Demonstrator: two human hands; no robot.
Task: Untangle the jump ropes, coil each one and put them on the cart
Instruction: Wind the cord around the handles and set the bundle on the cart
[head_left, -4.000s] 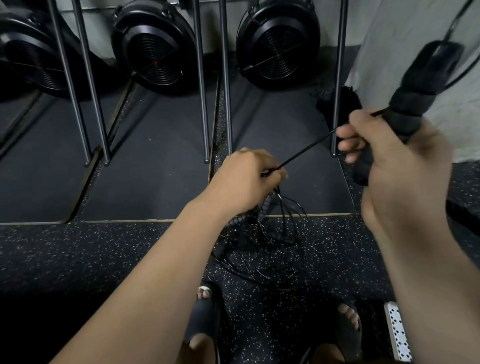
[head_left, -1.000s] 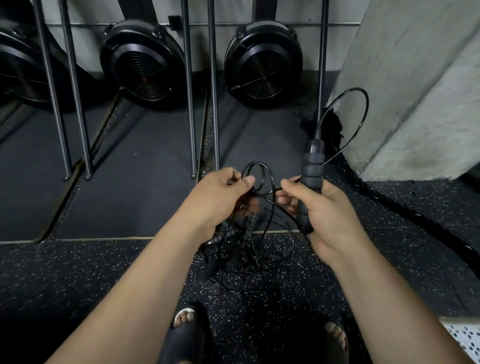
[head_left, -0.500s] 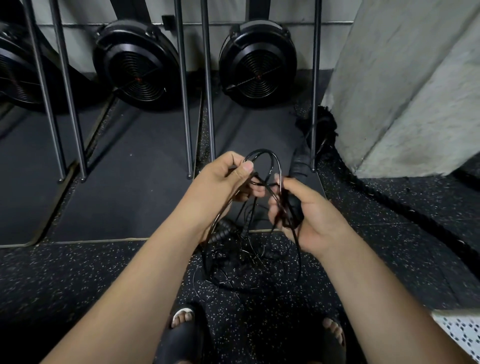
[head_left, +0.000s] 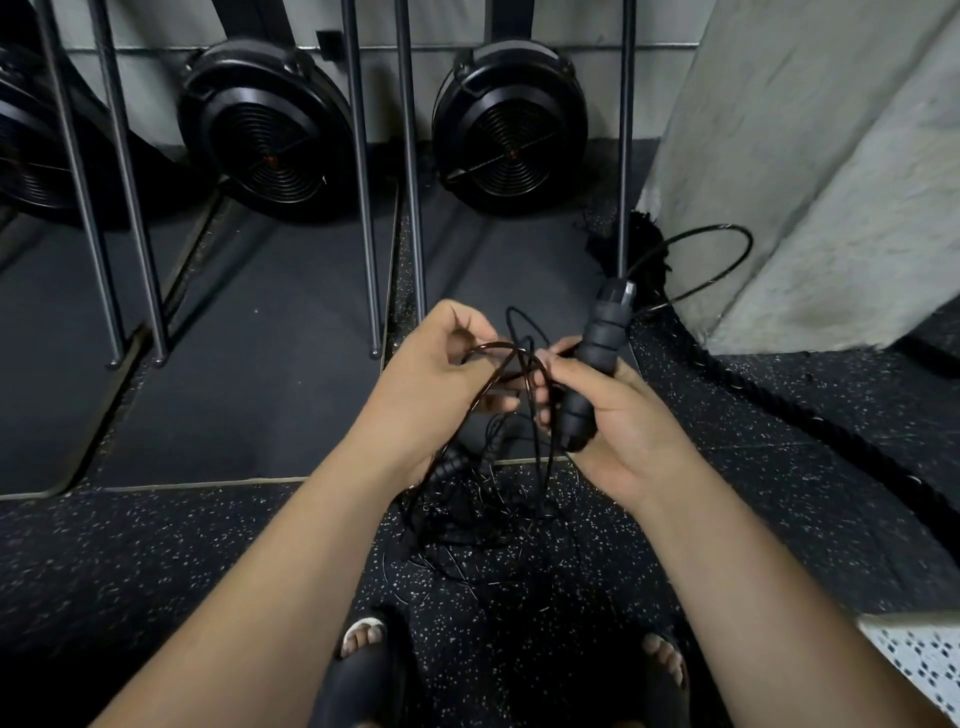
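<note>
The floor (head_left: 156, 561) is black rubber flecked with white, and smooth dark mats (head_left: 249, 374) lie on it to the left of the concrete pillar (head_left: 810, 171). Farther left of the pillar, round black fan housings (head_left: 511, 127) stand against the back wall. Thin metal poles (head_left: 358, 182) come down onto the mats in front of them. A thick black rope (head_left: 779, 395) runs along the floor from the pillar's foot.

The jump ropes (head_left: 483, 519) are a tangle of thin black cords and ribbed handles. They hang from the hands down to the floor, left of the pillar and nearer the camera. The right hand (head_left: 618, 415) has its grip closed round one ribbed black handle (head_left: 597, 358), held upright. A cord from the handle's top end makes a loop (head_left: 724, 227) in front of the pillar. The left hand (head_left: 441, 374) has its grip curled on several cords (head_left: 496, 348) just beside that handle.
</note>
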